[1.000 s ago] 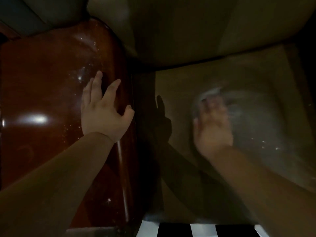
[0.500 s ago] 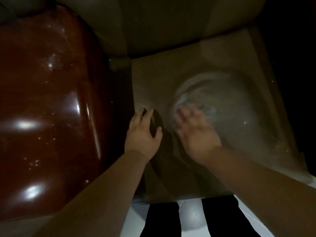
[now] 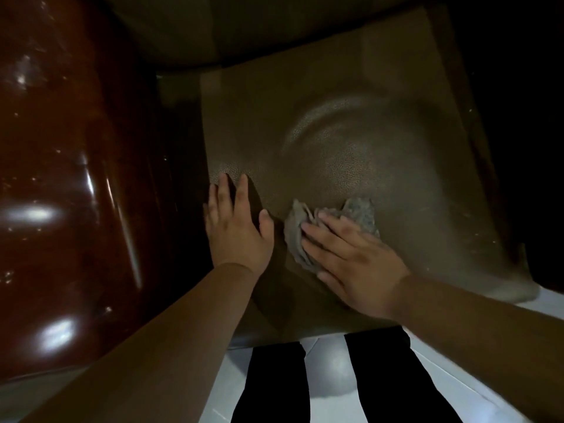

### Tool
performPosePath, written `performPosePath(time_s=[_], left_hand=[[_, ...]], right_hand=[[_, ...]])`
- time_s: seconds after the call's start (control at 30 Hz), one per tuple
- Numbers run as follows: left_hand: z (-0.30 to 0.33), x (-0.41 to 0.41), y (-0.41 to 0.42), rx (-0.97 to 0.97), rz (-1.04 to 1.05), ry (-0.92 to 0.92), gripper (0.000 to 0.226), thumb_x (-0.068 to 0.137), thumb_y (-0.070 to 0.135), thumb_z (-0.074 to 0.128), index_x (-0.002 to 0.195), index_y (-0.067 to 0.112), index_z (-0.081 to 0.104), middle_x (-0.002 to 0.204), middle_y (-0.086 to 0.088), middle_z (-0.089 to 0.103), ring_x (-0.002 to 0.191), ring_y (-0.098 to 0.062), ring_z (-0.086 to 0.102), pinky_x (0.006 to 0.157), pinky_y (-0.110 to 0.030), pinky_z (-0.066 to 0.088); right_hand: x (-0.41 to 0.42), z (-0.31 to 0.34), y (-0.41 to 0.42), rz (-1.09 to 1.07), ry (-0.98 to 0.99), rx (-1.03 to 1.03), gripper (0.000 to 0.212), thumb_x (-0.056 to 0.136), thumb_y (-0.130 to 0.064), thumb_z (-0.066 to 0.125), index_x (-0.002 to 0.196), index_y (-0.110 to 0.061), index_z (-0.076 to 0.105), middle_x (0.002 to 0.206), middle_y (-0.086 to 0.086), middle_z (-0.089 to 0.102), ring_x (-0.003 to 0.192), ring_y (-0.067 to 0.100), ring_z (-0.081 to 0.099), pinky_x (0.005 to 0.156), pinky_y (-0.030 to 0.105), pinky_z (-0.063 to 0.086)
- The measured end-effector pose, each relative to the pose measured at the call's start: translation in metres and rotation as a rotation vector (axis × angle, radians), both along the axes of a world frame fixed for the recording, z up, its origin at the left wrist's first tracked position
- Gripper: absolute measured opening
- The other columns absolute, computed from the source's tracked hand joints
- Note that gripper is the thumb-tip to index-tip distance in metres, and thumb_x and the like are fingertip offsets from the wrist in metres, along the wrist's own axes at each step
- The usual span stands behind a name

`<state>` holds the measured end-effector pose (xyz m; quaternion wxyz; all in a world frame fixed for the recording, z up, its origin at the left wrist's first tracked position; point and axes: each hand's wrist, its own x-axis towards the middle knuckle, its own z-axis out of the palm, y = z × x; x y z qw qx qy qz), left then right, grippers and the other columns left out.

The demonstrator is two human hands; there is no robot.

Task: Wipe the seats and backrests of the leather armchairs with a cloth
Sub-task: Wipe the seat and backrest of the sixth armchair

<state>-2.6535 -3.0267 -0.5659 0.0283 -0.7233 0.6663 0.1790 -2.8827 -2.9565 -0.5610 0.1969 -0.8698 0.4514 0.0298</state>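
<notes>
Leather, olive-brown and pebbled, is covering the seat (image 3: 351, 154) of the armchair, and it is catching a dull sheen in an arc just beyond the right hand (image 3: 354, 257). Past the fingertips of both hands the backrest (image 3: 213, 29) is rising in shadow, its lower edge bulging over the back of the seat. To the outer side of the left hand (image 3: 236, 230) a glossy reddish-brown armrest (image 3: 70, 178) is shining with several bright streaks of reflected light. Below the wrists, at the front edge of the seat, a pale tiled floor (image 3: 329, 380) is showing, with the person's two dark trouser legs (image 3: 274, 386) standing on it. The room is dim, and the far right side beyond the seat is lost in darkness.

The right hand is lying flat with fingers straight and slightly spread, pressing down on a crumpled grey cloth (image 3: 305, 230); the cloth is bunching out past the fingertips and toward the left hand. The left hand is resting palm down on the seat just beside the cloth, fingers extended and thumb splayed toward it, holding nothing. Both forearms are bare and are reaching forward from the lower corners.
</notes>
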Motion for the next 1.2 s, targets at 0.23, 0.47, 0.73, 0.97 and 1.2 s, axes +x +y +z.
performPosePath(time_s=[0.23, 0.47, 0.73, 0.97, 1.2], left_hand=[[-0.01, -0.043, 0.008, -0.104, -0.011, -0.066, 0.072, 0.101, 0.051, 0.043, 0.166, 0.031, 0.018, 0.176, -0.009, 0.01, 0.162, -0.031, 0.009, 0.13, -0.055, 0.014], [-0.012, -0.039, 0.009, -0.115, -0.033, -0.058, 0.074, 0.1, 0.047, 0.045, 0.166, 0.029, 0.017, 0.175, -0.012, 0.011, 0.162, -0.033, 0.008, 0.13, -0.056, 0.014], [-0.009, -0.044, 0.01, -0.109, -0.004, -0.05, 0.073, 0.1, 0.046, 0.045, 0.166, 0.028, 0.019, 0.175, -0.01, 0.01, 0.161, -0.033, 0.01, 0.129, -0.057, 0.016], [-0.006, -0.046, 0.008, -0.118, -0.01, -0.061, 0.073, 0.1, 0.042, 0.051, 0.165, 0.026, 0.021, 0.174, -0.012, 0.012, 0.16, -0.036, 0.012, 0.127, -0.058, 0.018], [-0.003, -0.05, 0.007, -0.07, -0.052, -0.102, 0.073, 0.102, 0.04, 0.046, 0.166, 0.02, 0.016, 0.174, -0.016, 0.009, 0.161, -0.039, 0.009, 0.128, -0.06, 0.014]], right_hand=[[-0.083, -0.001, -0.036, -0.958, 0.063, 0.035, 0.068, 0.105, -0.049, 0.023, 0.161, -0.012, 0.032, 0.171, 0.01, 0.021, 0.159, 0.032, 0.012, 0.128, 0.052, 0.016], [-0.046, -0.005, 0.027, 0.055, -0.085, 0.011, 0.058, 0.104, -0.044, 0.049, 0.157, -0.02, 0.043, 0.167, 0.002, 0.032, 0.158, 0.03, 0.019, 0.126, 0.051, 0.022], [-0.065, -0.004, 0.005, -0.951, 0.021, -0.015, 0.065, 0.104, -0.046, 0.032, 0.159, -0.011, 0.036, 0.169, 0.011, 0.024, 0.157, 0.035, 0.015, 0.127, 0.053, 0.018], [-0.131, -0.014, 0.069, -0.114, 0.048, 0.008, 0.064, 0.106, -0.051, 0.036, 0.163, -0.023, 0.029, 0.17, 0.005, 0.026, 0.159, 0.028, 0.013, 0.127, 0.047, 0.021], [-0.106, -0.001, 0.077, -1.117, 0.162, 0.072, 0.078, 0.101, -0.058, 0.026, 0.16, -0.007, 0.03, 0.17, 0.014, 0.02, 0.157, 0.036, 0.014, 0.128, 0.049, 0.005]])
